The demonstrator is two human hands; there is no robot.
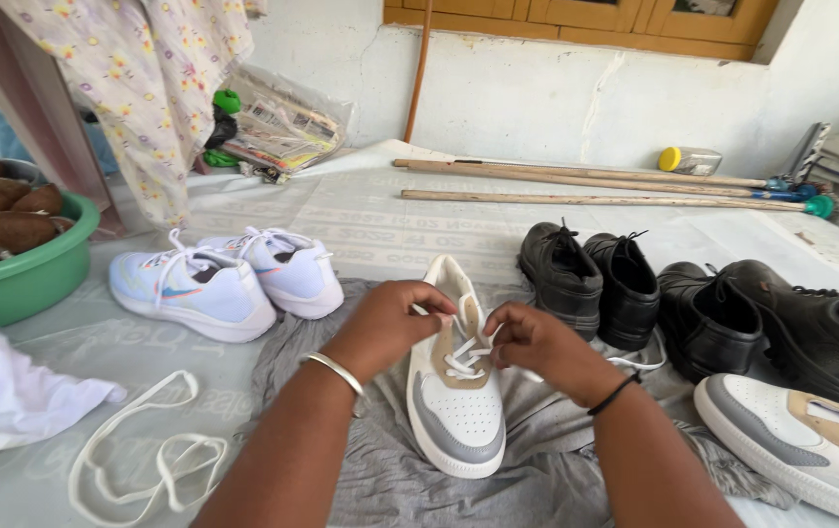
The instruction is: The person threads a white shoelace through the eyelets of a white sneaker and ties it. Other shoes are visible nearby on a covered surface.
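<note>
Everything sits on a big pale plastic sheet (361, 210) spread over the floor, with a crumpled grey cloth (537, 440) laid over the middle of it. Off to the left edge is a green round plastic basin (19, 279) full of brown husky lumps. Along the right there are two pairs of black leather lace-up shoes (693, 303), and on the left a pair of light blue mesh running shoes (229, 279). Dead centre on the grey cloth is the white sneaker with tan and grey panels (458, 391), toe pointing back at the camera (its twin (800, 440) is at the bottom right corner). Left hand (390, 323) has its fingers curled shut, pinching the white lace (463, 360) right at the eyelets, and the right hand (532, 337) is pinched onto the same lace from the other side. A loose white shoelace (146, 455) lies coiled on the sheet, bottom left.
</note>
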